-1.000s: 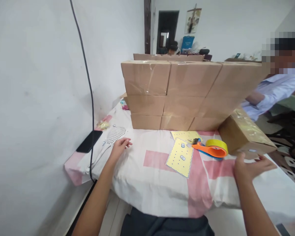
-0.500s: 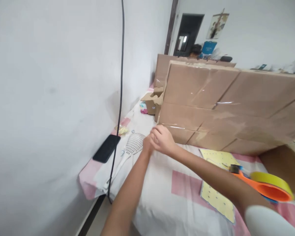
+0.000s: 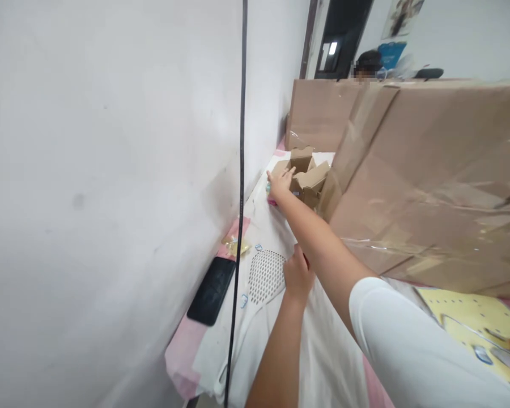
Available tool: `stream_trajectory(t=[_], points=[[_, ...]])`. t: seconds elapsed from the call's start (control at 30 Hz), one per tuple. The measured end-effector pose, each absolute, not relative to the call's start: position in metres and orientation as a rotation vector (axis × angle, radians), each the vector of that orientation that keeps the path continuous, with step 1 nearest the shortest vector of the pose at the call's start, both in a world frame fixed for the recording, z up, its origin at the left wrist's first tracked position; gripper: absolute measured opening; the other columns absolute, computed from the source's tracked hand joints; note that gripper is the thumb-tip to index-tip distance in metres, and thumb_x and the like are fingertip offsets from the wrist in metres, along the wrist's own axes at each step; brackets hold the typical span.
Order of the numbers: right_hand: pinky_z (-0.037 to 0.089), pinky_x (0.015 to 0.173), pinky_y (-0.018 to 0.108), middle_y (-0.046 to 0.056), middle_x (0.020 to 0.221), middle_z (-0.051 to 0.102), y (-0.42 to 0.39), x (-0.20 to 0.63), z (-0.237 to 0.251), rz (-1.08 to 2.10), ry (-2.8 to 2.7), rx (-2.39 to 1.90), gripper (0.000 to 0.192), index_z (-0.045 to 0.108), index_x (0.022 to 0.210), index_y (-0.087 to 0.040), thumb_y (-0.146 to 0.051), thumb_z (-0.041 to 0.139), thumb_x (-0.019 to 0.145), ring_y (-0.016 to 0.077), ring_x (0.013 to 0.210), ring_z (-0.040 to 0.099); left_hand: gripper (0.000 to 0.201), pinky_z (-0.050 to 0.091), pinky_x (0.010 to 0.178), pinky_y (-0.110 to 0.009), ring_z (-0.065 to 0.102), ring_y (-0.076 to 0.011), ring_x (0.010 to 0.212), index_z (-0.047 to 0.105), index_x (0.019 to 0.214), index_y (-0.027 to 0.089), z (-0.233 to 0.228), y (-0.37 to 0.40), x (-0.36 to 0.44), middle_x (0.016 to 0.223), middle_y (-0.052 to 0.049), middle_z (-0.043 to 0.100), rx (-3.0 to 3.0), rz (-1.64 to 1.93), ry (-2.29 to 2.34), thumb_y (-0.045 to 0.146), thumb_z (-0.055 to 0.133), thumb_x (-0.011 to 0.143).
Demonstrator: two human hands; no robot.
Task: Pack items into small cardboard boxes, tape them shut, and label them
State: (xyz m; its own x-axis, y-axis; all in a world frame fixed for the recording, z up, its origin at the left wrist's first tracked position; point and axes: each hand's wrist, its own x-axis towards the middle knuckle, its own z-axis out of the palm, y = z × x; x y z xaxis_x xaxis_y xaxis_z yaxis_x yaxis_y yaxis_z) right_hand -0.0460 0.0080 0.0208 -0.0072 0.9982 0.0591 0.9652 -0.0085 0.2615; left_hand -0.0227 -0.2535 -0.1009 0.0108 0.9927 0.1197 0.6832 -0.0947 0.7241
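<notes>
My right hand [image 3: 281, 183] is stretched far forward, past the stack of taped cardboard boxes [image 3: 429, 187], and touches a small open cardboard box [image 3: 305, 175] next to the wall. A small pink item [image 3: 272, 200] lies under that hand. My left hand [image 3: 297, 274] rests on the cloth-covered table [image 3: 323, 351] beside a white perforated swatter [image 3: 264, 275], its fingers curled, with nothing visibly held. My right arm in a white sleeve [image 3: 412, 345] crosses above the left hand.
A black phone [image 3: 211, 290] lies at the table's left edge by the wall. A black cable [image 3: 239, 187] hangs down the wall. A yellow dotted sheet [image 3: 476, 323] lies at the right. More boxes [image 3: 318, 113] and a person's head [image 3: 368, 63] are behind.
I have leaned forward and left. My right hand has gone from near the left hand out to the small open box behind the stack. The left hand stays by the swatter.
</notes>
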Motion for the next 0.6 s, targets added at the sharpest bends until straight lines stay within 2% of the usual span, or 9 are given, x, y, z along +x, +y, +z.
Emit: stream_trajectory(t=[0.1,0.17,0.23,0.3,0.37,0.43,0.5,0.6], points=[[0.015,0.113,0.082,0.029,0.155,0.048,0.028,-0.043,0.016,0.219,2.058,2.109,0.082,0.038,0.161,-0.016,-0.048,0.067,0.091,0.0476,0.14,0.047,0.026,0.048,0.07,-0.033,0.073,-0.0257,0.085,0.066,0.113,0.016,-0.099,-0.252,-0.026,0.093,-0.013,0.077,1.833,0.888,1.704,0.026,0.044,0.102],[0.027,0.109,0.079,0.032,0.148,0.054,0.035,-0.047,0.013,0.205,2.051,2.147,0.073,0.052,0.15,-0.008,-0.045,0.07,0.09,0.0469,0.134,0.053,0.026,0.048,0.071,-0.033,0.074,-0.0261,0.087,0.067,0.114,0.015,-0.1,-0.251,-0.028,0.092,-0.013,0.077,1.833,0.876,1.697,0.023,0.046,0.1],[0.034,0.106,0.071,0.036,0.14,0.059,0.036,-0.051,0.009,0.237,2.1,2.155,0.061,0.06,0.138,0.001,-0.04,0.068,0.092,0.0448,0.13,0.058,0.027,0.048,0.073,-0.033,0.074,-0.0269,0.09,0.067,0.118,0.015,-0.101,-0.25,-0.028,0.093,-0.013,0.077,1.84,0.861,1.684,0.022,0.05,0.098],[0.036,0.107,0.059,0.036,0.129,0.064,0.031,-0.053,0.006,0.281,2.205,2.132,0.051,0.063,0.124,0.011,-0.033,0.052,0.102,0.0375,0.126,0.062,0.028,0.049,0.074,-0.033,0.074,-0.0277,0.091,0.068,0.119,0.016,-0.102,-0.249,-0.029,0.095,-0.014,0.077,1.841,0.84,1.674,0.023,0.053,0.097],[0.036,0.106,0.05,0.035,0.12,0.067,0.021,-0.051,0.004,0.293,2.293,2.105,0.049,0.065,0.113,0.016,-0.023,0.036,0.107,0.0304,0.123,0.064,0.026,0.049,0.075,-0.033,0.073,-0.0277,0.091,0.069,0.116,0.016,-0.101,-0.249,-0.03,0.095,-0.014,0.077,1.834,0.816,1.673,0.024,0.054,0.097],[0.037,0.104,0.047,0.034,0.118,0.069,0.009,-0.048,0.004,0.282,2.325,2.103,0.041,0.068,0.112,0.01,-0.016,0.038,0.106,0.0288,0.121,0.067,0.027,0.048,0.074,-0.032,0.073,-0.0271,0.09,0.069,0.118,0.016,-0.099,-0.249,-0.031,0.094,-0.013,0.077,1.837,0.814,1.67,0.023,0.055,0.097],[0.04,0.101,0.045,0.031,0.12,0.071,-0.003,-0.044,0.007,0.256,2.337,2.112,0.029,0.072,0.115,0.001,-0.013,0.05,0.102,0.0309,0.119,0.068,0.029,0.048,0.074,-0.031,0.073,-0.0264,0.09,0.067,0.123,0.017,-0.096,-0.25,-0.032,0.094,-0.013,0.077,1.842,0.817,1.686,0.023,0.053,0.098],[0.044,0.096,0.04,0.028,0.12,0.073,-0.018,-0.041,0.014,0.211,2.368,2.112,0.027,0.075,0.117,-0.007,-0.013,0.058,0.097,0.0312,0.118,0.07,0.03,0.048,0.074,-0.031,0.073,-0.026,0.091,0.067,0.123,0.016,-0.092,-0.25,-0.033,0.095,-0.012,0.077,1.842,0.79,1.731,0.023,0.049,0.101]])
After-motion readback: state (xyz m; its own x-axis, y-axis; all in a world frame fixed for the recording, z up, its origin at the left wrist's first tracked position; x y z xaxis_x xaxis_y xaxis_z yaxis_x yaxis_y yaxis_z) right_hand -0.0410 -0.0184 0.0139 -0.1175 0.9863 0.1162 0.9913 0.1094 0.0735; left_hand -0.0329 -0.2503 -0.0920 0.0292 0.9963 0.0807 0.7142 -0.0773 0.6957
